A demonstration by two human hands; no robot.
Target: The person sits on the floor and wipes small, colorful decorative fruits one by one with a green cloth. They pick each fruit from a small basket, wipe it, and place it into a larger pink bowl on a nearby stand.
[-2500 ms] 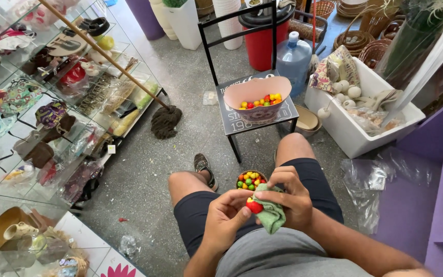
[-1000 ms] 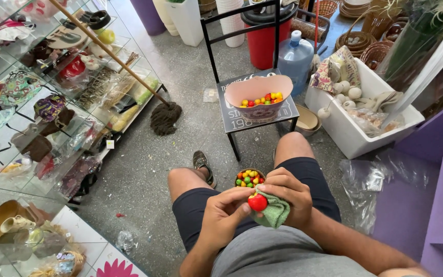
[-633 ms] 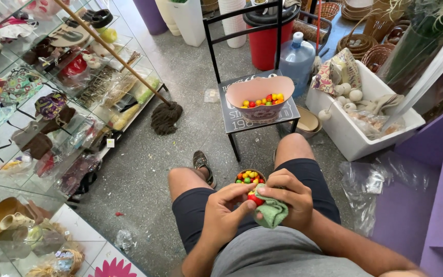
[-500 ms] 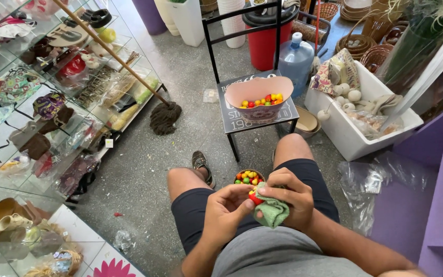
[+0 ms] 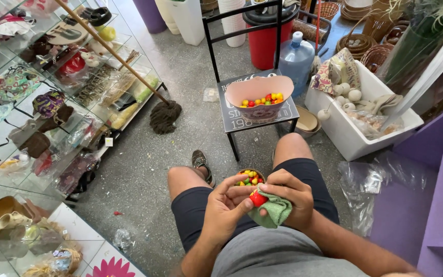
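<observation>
Small fruits in pink bowl [image 5: 258, 90]; fingers [image 5: 247, 197] of both hands closed around red fruit [image 5: 258, 198].

The red ball [image 5: 258, 198] shows only partly, wedged between both thumbs; the green cloth [image 5: 273, 213] disappears under the right hand [image 5: 289, 197], and the small bowl [image 5: 249, 177] hides behind fingers.

1. My two hands: left hand [image 5: 225, 206], right hand [image 5: 290, 197].
2. One small red ball [image 5: 258, 198] between them.
3. One green cloth [image 5: 274, 213].
4. Two bowls of coloured balls: small bowl [image 5: 249, 178], pink bowl [image 5: 259, 96].
5. One black chair [image 5: 232, 119], one mop [image 5: 164, 116].
</observation>
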